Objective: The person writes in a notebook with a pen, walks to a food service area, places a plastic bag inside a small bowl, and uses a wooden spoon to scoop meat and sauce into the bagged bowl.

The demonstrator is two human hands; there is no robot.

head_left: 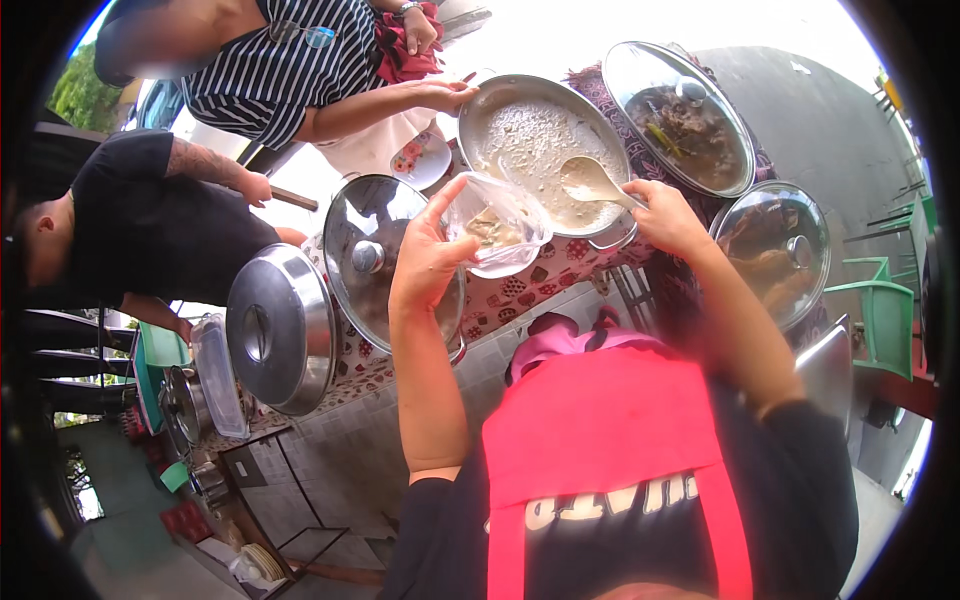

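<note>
My left hand [429, 259] holds a clear plastic bag [511, 259] by its side, its mouth spread open. Some creamy food with green bits lies inside the bag. In my right hand [666, 216] is the handle of a pale ladle [589, 178], whose bowl rests over the creamy stew [536, 139]. That stew fills the bottom of a large oval metal pan [466, 142], uncovered, just beyond the bag. The bag hangs at the pan's near left edge. Whether the ladle's bowl touches the stew is hard to tell.
Glass-lidded pans [356, 262], [679, 124], [772, 251] flank the open one. A metal-lidded pan [279, 330] stands left. Across the table, a person's hand [450, 96] is at the pan's rim near a flowered bowl [421, 159]. Another person [157, 217] bends at left.
</note>
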